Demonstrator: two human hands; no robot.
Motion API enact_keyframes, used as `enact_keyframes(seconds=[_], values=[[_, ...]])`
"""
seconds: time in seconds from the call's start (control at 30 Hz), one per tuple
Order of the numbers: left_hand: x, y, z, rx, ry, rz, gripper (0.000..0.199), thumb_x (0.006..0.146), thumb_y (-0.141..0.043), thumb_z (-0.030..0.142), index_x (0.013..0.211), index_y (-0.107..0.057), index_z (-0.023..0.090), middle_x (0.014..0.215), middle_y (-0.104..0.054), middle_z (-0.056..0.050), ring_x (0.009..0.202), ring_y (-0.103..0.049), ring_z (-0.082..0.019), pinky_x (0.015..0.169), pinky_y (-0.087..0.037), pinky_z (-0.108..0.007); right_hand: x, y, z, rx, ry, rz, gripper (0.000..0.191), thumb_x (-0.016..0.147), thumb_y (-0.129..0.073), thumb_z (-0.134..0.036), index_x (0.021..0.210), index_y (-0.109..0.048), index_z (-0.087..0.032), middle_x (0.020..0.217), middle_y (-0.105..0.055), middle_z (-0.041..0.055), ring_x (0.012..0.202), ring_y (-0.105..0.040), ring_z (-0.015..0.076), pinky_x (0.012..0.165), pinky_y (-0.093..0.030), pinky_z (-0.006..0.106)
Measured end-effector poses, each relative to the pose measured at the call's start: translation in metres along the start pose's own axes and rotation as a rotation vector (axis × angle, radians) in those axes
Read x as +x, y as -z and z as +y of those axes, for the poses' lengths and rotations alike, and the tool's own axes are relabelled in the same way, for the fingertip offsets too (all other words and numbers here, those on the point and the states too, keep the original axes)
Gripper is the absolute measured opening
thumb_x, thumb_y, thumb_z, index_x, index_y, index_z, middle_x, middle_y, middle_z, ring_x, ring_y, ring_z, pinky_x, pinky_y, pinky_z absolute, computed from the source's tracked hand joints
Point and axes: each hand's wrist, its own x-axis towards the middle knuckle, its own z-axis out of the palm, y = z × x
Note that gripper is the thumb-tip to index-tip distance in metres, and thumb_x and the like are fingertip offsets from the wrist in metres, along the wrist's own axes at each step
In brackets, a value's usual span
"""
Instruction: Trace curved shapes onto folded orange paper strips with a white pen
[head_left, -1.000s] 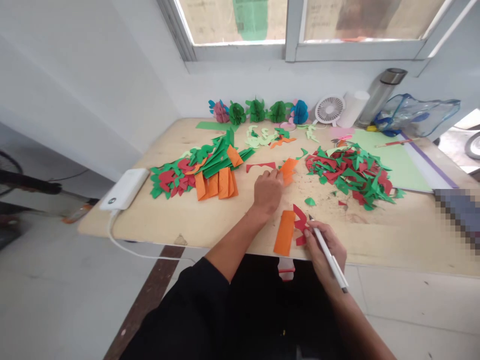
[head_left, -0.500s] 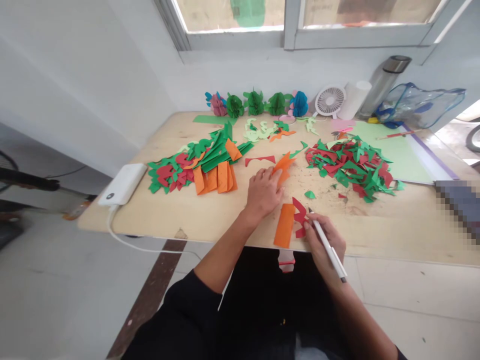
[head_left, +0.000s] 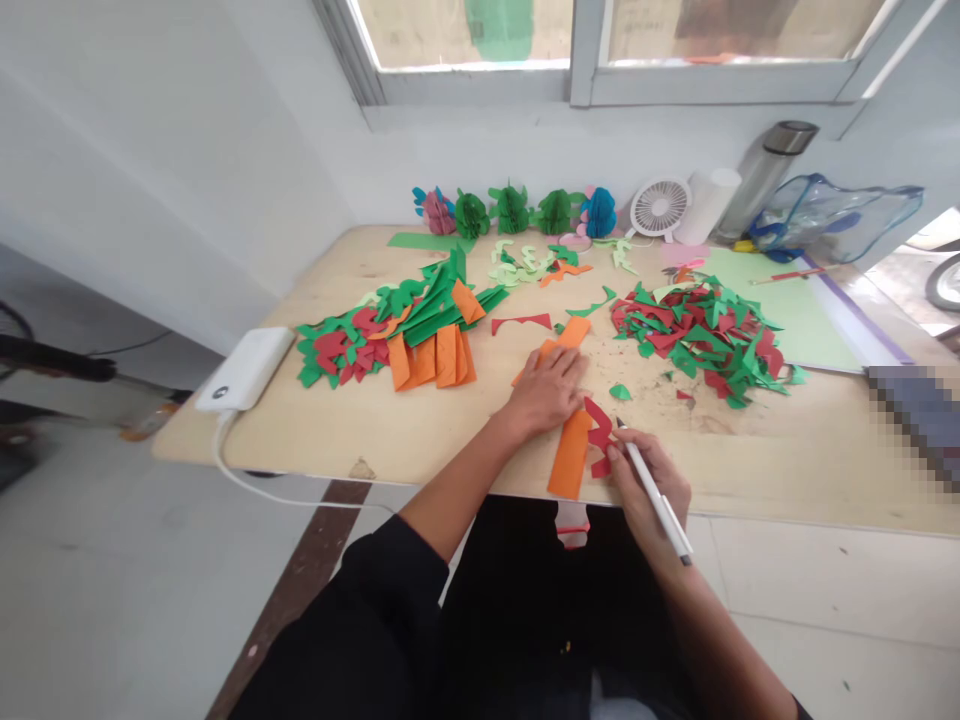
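My left hand lies palm down with its fingers stretched over an orange paper piece, which is partly hidden beneath it. Just in front of that hand, near the table's edge, is a folded orange paper strip. Between thumb and fingers, my right hand grips a white pen, its dark tip pointing away from me. The thumb side of this hand touches a red paper cutout with a wavy edge, which lies beside the orange strip.
Red and green paper scraps are heaped at right. Green paper strips, orange pieces and red cutouts lie left. Behind stand honeycomb paper figures, a small fan and a bottle. A power bank trails a cable.
My left hand has moved slightly right and nearer me, and its fingers have flattened. The orange piece under it has gone from raised to lying flat. The right hand has stayed put.
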Motion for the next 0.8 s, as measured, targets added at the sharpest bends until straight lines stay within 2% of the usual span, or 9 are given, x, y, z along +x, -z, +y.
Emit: enact_keyframes(seconds=[0.2, 0.4, 0.5, 0.67, 0.73, 0.8], values=[[0.010, -0.004, -0.008, -0.024, 0.059, 0.045, 0.054, 0.100, -0.037, 0.042, 0.149, -0.038, 0.021, 0.156, -0.039, -0.008, 0.147, -0.030, -0.027, 0.120, -0.021, -0.052, -0.001, 0.001, -0.001, 0.005, 0.000, -0.016, 0.019, 0.085, -0.063, -0.039, 0.093, -0.069, -0.022, 0.080, -0.071, 0.0011, 0.065, -0.066, 0.0144, 0.061, -0.053, 0.025], [-0.004, 0.000, -0.009, -0.080, 0.069, 0.108, 0.050, 0.101, -0.036, 0.034, 0.149, -0.038, 0.022, 0.154, -0.043, -0.006, 0.146, -0.031, -0.026, 0.119, -0.023, -0.052, 0.001, 0.002, -0.007, -0.009, -0.027, -0.009, 0.020, 0.084, -0.065, -0.039, 0.090, -0.069, -0.021, 0.072, -0.068, -0.0007, 0.059, -0.061, 0.0122, 0.057, -0.050, 0.022], [-0.021, 0.000, -0.007, -0.112, 0.081, 0.176, 0.047, 0.100, -0.036, 0.026, 0.147, -0.041, 0.021, 0.153, -0.044, -0.006, 0.146, -0.030, -0.025, 0.120, -0.021, -0.053, 0.003, 0.002, -0.012, -0.013, -0.071, -0.005, 0.022, 0.083, -0.066, -0.041, 0.089, -0.070, -0.020, 0.070, -0.066, -0.0013, 0.056, -0.058, 0.0115, 0.054, -0.048, 0.022], [-0.065, 0.000, 0.000, -0.244, -0.037, 0.455, 0.040, 0.097, -0.039, 0.017, 0.132, -0.056, 0.017, 0.142, -0.055, -0.011, 0.143, -0.035, -0.026, 0.117, -0.028, -0.052, 0.002, 0.002, -0.018, 0.056, -0.152, -0.010, 0.025, 0.081, -0.067, -0.044, 0.091, -0.069, -0.020, 0.072, -0.068, -0.0006, 0.056, -0.060, 0.0123, 0.054, -0.049, 0.023], [-0.086, 0.002, 0.003, -0.292, -0.094, 0.467, 0.037, 0.096, -0.041, 0.017, 0.129, -0.058, 0.017, 0.140, -0.056, -0.011, 0.142, -0.037, -0.026, 0.114, -0.034, -0.050, 0.001, 0.003, -0.019, 0.077, -0.178, -0.017, 0.025, 0.080, -0.068, -0.043, 0.092, -0.069, -0.021, 0.073, -0.069, -0.0005, 0.057, -0.061, 0.0124, 0.054, -0.049, 0.023], [-0.105, 0.004, 0.005, -0.334, -0.146, 0.380, 0.036, 0.096, -0.046, 0.022, 0.129, -0.058, 0.016, 0.137, -0.058, -0.012, 0.137, -0.043, -0.027, 0.113, -0.036, -0.050, -0.002, 0.004, -0.020, 0.079, -0.195, -0.013, 0.024, 0.079, -0.070, -0.041, 0.091, -0.069, -0.021, 0.075, -0.069, -0.0001, 0.058, -0.060, 0.0123, 0.054, -0.049, 0.023]])
